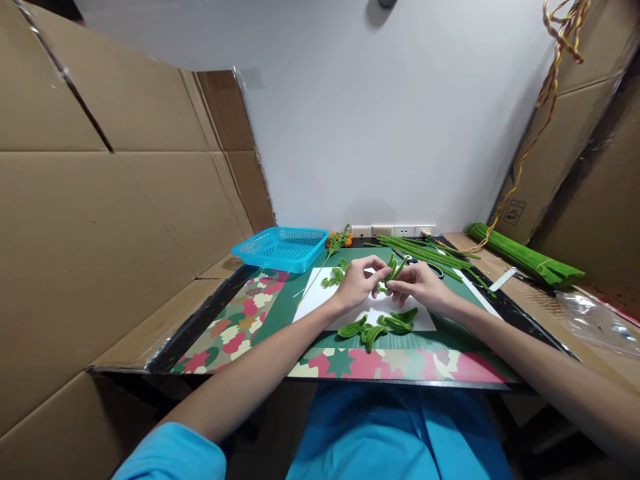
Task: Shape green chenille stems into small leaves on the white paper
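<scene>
Over a white sheet of paper (327,319), both hands are closed on one small bundle of green chenille stems (397,268), whose fuzzy ends stick up between the fingers. My left hand (356,283) pinches it from the left. From the right, the fingertips of my right hand (421,285) grip its lower part. Several leaf-shaped green chenille pieces (373,333) lie along the paper's near edge, partly on the mat. Beyond my left hand is another group of green chenille pieces (333,277). My fingers cover part of the bundle.
A blue plastic basket (283,250) stands at the back left, beside orange chenille flowers (343,239). Loose green stems (425,252) and scissors (433,268) lie behind my right hand. To the right are a thick stem bundle (525,253) and a plastic bag (597,320). Cardboard walls flank the table.
</scene>
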`<state>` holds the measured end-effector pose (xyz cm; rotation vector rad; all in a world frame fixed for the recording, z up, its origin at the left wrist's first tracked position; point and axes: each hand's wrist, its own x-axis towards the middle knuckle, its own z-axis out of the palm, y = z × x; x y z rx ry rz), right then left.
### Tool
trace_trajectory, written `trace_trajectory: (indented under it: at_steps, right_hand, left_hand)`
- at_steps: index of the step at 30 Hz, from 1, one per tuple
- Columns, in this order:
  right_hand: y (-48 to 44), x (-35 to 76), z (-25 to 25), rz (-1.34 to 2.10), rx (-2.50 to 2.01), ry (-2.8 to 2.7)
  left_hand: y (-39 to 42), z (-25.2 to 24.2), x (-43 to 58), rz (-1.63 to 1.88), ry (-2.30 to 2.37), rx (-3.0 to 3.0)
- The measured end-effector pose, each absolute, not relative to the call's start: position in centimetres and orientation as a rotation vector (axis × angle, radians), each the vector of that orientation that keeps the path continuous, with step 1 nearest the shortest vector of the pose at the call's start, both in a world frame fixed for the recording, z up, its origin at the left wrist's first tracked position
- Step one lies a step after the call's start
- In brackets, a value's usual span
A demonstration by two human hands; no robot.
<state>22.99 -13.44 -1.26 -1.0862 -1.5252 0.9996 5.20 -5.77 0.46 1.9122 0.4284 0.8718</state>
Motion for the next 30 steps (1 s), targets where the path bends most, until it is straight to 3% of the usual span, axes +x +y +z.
trace_trajectory:
  at_steps: [7,18,30]
  right_hand:
    - [-13.4,23.1,-1.6,0.793,-1.114,-1.653]
    - [-13.8,23.7,-1.6,0.199,-1.347,-1.818]
    - [-14.6,23.3,-0.3,0.299,-1.234,-1.716]
  left_hand:
    - [-5.5,-0.3,5.4,0.923,0.427,1.907]
    - [-5.6,-0.1,5.4,0.621,0.507,1.738]
    - [-5.4,0.0,5.5,0.62,0.499,1.574]
